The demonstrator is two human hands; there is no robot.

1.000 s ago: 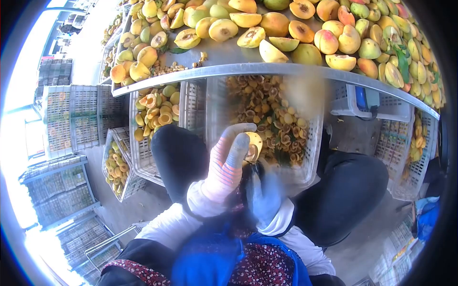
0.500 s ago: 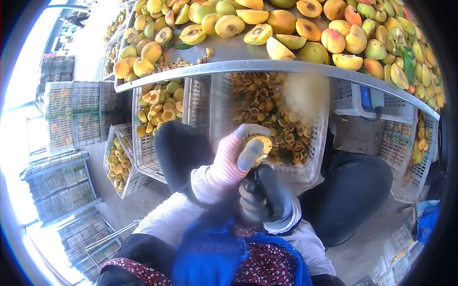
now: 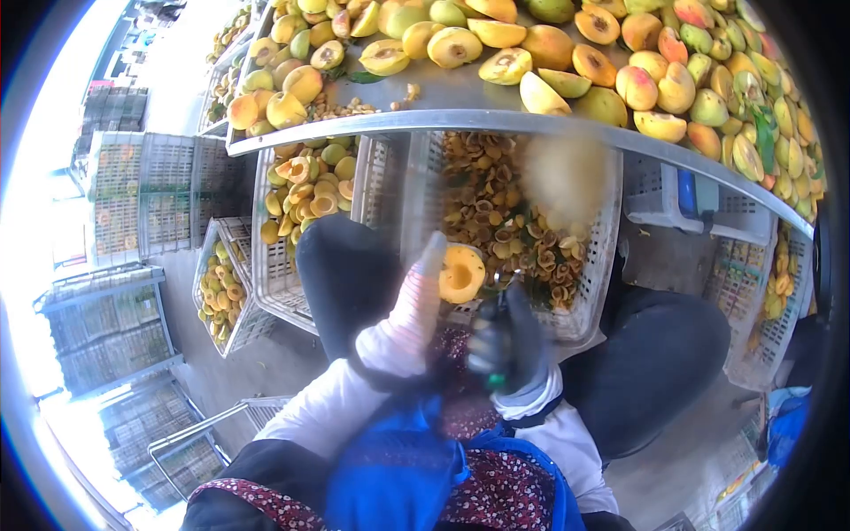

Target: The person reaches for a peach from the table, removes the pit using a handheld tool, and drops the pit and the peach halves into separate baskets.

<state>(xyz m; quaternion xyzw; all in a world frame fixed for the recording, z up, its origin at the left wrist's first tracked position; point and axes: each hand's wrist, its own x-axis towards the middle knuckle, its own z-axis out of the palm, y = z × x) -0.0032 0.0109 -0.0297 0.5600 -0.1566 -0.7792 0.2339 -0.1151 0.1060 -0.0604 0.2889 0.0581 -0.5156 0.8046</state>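
Note:
In my left hand (image 3: 418,296), in a light striped glove, is a fruit half (image 3: 461,273), its hollow cut face turned up. My right hand (image 3: 512,341), in a dark glove, is closed round a small tool (image 3: 502,288) with a metal tip and a green end. The tool's tip is just right of the fruit half, apart from it. Beneath both hands a white crate (image 3: 595,310) holds many scooped fruit pieces (image 3: 496,208).
A metal-edged table (image 3: 425,119) heaped with whole and halved fruit (image 3: 455,47) crosses the top. Crates of fruit (image 3: 305,190) stand at the left, with stacked crates (image 3: 142,190) beyond. At the right are a white crate (image 3: 655,208) and my bent knee (image 3: 655,354).
My hands have moved apart. The fruit half now shows its hollow face, and the tool's metal tip has come into view. The whole view has shifted slightly.

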